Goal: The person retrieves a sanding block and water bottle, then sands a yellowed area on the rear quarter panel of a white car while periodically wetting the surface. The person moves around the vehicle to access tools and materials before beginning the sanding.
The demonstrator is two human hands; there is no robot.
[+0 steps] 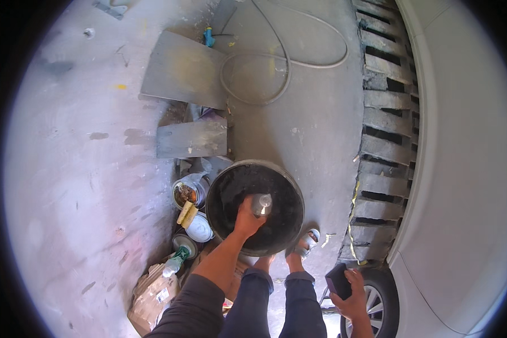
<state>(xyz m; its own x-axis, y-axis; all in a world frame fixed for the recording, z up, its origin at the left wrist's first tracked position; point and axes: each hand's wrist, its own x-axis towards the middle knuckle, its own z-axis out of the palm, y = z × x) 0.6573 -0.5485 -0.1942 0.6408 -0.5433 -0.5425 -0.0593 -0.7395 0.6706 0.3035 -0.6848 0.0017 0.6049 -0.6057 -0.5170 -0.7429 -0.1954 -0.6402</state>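
Note:
My left hand (248, 219) is closed around a clear plastic bottle (260, 209), which it holds over a large round black tub (296, 186). The tub's inside is dark, and I cannot make out what lies at its bottom. Lower right, my right hand (352, 298) grips a dark block (338, 280) with a purplish side, away from the tub and near the car's wheel (384, 301). My feet, in grey sandals (306, 243), are just at the near side of the tub.
Cans (183, 194), a white lid (200, 228), a green-and-clear bottle (176, 262) and cardboard (152, 301) line the left wall. Grey boards (186, 67) lean farther off. A hose (287, 67) loops over the floor. A slotted drain (386, 124) runs beside a white car (462, 169).

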